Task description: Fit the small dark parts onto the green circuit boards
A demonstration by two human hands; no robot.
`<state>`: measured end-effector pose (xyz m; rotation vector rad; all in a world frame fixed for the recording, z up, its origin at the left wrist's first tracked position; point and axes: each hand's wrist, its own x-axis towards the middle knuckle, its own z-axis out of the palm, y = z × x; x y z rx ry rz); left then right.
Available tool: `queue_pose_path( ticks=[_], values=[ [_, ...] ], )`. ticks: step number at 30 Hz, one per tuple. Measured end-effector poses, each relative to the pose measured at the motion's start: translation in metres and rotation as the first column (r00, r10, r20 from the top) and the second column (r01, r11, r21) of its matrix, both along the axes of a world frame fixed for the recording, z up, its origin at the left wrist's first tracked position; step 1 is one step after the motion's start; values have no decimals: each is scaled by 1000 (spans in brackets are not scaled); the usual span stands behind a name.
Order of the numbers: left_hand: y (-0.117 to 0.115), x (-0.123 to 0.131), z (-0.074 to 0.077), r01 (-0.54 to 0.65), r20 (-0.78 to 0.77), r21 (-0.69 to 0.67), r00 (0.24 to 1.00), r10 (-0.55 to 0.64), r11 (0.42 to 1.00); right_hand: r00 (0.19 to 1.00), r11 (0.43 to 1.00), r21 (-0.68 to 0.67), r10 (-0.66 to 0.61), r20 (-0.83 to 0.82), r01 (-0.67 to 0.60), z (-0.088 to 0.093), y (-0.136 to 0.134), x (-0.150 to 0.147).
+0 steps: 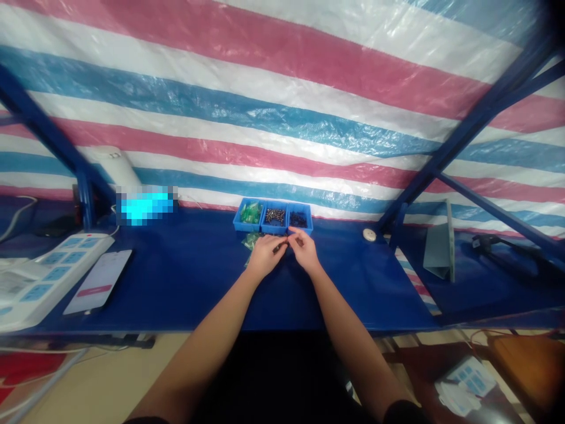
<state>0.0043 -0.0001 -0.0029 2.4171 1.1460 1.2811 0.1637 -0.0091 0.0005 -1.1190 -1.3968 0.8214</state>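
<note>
My left hand (266,254) and my right hand (303,248) meet just in front of three blue bins, fingertips pinched close together. Between the left fingers shows a small dark piece, too small to name; what the right fingertips pinch cannot be made out. The left bin (238,225) holds green packets (251,213). Small shiny metal parts (276,216) fill the middle bin (268,228). In the right bin (308,226) lie small black parts (298,219). More green packets (251,240) lie on the blue table beside my left hand, partly covered by it.
The blue table (185,282) carries a phone (97,282) and a white power strip (57,274) at left. A round whitish object (369,235) sits at right, near a grey tablet-like stand (439,244) and black cables (488,242). Blue metal posts and a striped sheet (273,129) stand behind.
</note>
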Motion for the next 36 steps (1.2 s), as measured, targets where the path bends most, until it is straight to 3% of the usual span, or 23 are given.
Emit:
queue_pose_path(
  ticks=[7,18,28,36],
  values=[
    [0,-1,1,1,-4,17,1000,-1,1000,998,999,-23,39,-40,-40,1,-1,-2],
    [-3,-3,7,-111,77,-46,991,114,993,994,996,-84,13,-109,-22,3,-2,-3],
    [-5,-3,12,-54,32,-76,998,57,996,999,999,7,-31,-11,31,8,-6,-3],
    [-3,-2,7,-69,138,-154,986,91,986,999,1000,-20,-23,-35,22,4,-4,-2]
  ],
)
